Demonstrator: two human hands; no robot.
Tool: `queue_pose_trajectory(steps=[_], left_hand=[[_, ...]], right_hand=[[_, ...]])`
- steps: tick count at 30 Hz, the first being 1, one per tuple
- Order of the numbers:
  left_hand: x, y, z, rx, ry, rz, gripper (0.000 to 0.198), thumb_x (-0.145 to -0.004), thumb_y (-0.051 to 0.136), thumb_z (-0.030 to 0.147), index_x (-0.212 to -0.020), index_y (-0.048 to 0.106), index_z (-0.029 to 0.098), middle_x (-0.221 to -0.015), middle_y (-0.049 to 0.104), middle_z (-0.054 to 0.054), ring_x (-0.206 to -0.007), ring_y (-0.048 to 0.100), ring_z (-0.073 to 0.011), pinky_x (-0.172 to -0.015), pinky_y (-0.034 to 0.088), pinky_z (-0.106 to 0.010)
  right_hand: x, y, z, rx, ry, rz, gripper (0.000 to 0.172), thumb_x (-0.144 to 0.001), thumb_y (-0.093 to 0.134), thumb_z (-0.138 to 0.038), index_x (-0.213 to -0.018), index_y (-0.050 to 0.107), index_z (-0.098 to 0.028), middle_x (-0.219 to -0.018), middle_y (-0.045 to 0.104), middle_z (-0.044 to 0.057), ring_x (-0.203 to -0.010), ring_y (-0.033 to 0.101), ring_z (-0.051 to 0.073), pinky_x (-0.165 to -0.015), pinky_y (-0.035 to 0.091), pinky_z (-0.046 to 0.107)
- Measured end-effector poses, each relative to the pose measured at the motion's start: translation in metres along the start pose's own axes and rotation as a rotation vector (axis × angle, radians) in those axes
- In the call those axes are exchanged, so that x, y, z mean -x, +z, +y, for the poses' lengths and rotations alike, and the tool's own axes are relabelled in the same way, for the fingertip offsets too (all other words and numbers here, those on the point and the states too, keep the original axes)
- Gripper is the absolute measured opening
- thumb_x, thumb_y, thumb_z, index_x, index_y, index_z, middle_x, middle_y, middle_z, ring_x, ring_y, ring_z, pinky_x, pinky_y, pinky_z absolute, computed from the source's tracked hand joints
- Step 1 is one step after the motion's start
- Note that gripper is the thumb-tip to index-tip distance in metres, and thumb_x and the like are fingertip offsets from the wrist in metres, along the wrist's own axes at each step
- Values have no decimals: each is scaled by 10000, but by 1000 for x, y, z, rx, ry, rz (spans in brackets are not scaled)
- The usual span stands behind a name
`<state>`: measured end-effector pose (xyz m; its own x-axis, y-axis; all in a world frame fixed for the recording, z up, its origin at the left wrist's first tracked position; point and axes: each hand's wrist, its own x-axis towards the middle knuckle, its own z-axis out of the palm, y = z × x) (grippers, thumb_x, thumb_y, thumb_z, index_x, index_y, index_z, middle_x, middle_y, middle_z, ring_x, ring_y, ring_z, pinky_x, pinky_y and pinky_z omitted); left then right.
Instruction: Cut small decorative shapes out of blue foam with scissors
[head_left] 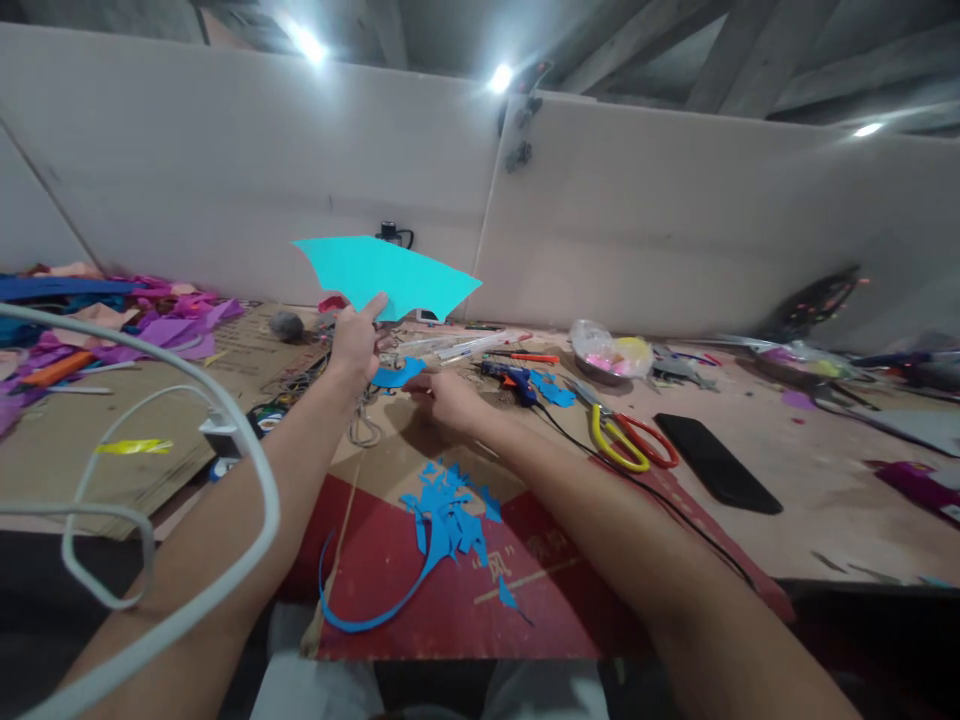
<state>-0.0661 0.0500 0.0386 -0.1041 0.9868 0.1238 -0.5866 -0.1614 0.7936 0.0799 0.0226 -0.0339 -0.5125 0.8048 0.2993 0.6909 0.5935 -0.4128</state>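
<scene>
My left hand (358, 345) holds up a bright turquoise sheet (386, 278) with pointed ends and a scalloped lower edge, the thumb on its near face. Lower and to the right, my right hand (444, 398) has its fingers closed at the edge of a curved blue piece (397, 373) close to the board. Blue scraps (446, 515) lie heaped on the red and brown cardboard (555, 600) nearer to me. From the heap a thin curved blue strip (367, 625) reaches left.
Scissors (626, 435) with yellow and red handles, a black phone (716, 462) and a glue gun (514, 380) lie to the right. A bowl (609, 355) stands behind them. White cable (262, 480) loops across the left foreground; purple scraps (169, 335) lie at far left.
</scene>
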Motion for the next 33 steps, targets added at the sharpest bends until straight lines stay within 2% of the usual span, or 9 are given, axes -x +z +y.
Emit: queue_pose_trajectory(steps=[7,14,17,19,22,24,27,30,33], left_hand=[[-2,-3,0,-21,49,-43,408,-768,737,183,-660,345,214,-494,300,101,-360,228,-27,-356,158,-182],[-4,-4,-5,-4,36,-37,465,-720,794,232,-662,332,217,-505,303,101,-367,259,-27,-360,165,-180],[-2,-2,-8,-16,35,-48,465,-715,794,217,-675,331,220,-503,293,103,-365,267,-31,-363,158,-179],[-1,-1,-9,-31,38,-54,465,-716,794,213,-680,330,223,-500,287,103,-368,268,-34,-363,159,-177],[0,-1,-9,-49,45,-56,452,-734,779,212,-681,330,222,-505,308,97,-373,264,-34,-360,161,-178],[-1,-2,-8,-43,46,-34,447,-747,767,203,-681,325,222,-509,306,98,-373,257,-32,-358,159,-178],[-3,-3,-7,-24,39,1,458,-741,773,192,-690,319,226,-515,293,101,-375,269,-34,-360,161,-172],[-4,-2,-9,-32,31,-23,451,-746,768,192,-681,322,224,-511,302,95,-372,265,-32,-357,162,-171],[-2,-1,-10,-58,24,-43,429,-758,748,188,-668,329,220,-498,296,92,-370,259,-33,-355,161,-172]], right_hand=[[-48,33,-10,52,2,-79,108,-860,613,-103,-862,716,-135,-1004,710,137,-1003,626,251,-882,449,295],[7,-9,-6,-59,-145,-312,86,-869,640,-191,-882,724,-185,-909,738,14,-826,670,154,-752,487,221],[22,-21,10,-97,2,-106,286,-973,467,-231,-1071,717,-133,-1111,732,100,-1032,675,202,-918,491,287],[23,-16,19,-1,102,3,401,-1005,409,-271,-1311,605,-102,-1386,591,170,-1291,551,249,-1084,409,355],[28,-4,19,115,50,-162,542,-1023,366,-329,-1470,425,-27,-1571,337,229,-1492,276,294,-1221,203,470],[40,-2,11,110,-17,-243,611,-1017,389,-382,-1494,378,0,-1591,287,231,-1511,221,303,-1238,146,491],[74,-15,-9,-21,-202,-330,635,-1007,400,-468,-1509,391,-78,-1606,296,161,-1509,243,229,-1232,214,381],[103,-33,-26,-374,-284,-408,523,-1043,268,-464,-1293,645,-203,-1406,598,73,-1377,482,161,-1171,332,305],[102,-36,-29,-583,-203,-246,511,-1047,268,-428,-1105,723,-203,-1183,725,66,-1146,662,167,-995,499,281]])
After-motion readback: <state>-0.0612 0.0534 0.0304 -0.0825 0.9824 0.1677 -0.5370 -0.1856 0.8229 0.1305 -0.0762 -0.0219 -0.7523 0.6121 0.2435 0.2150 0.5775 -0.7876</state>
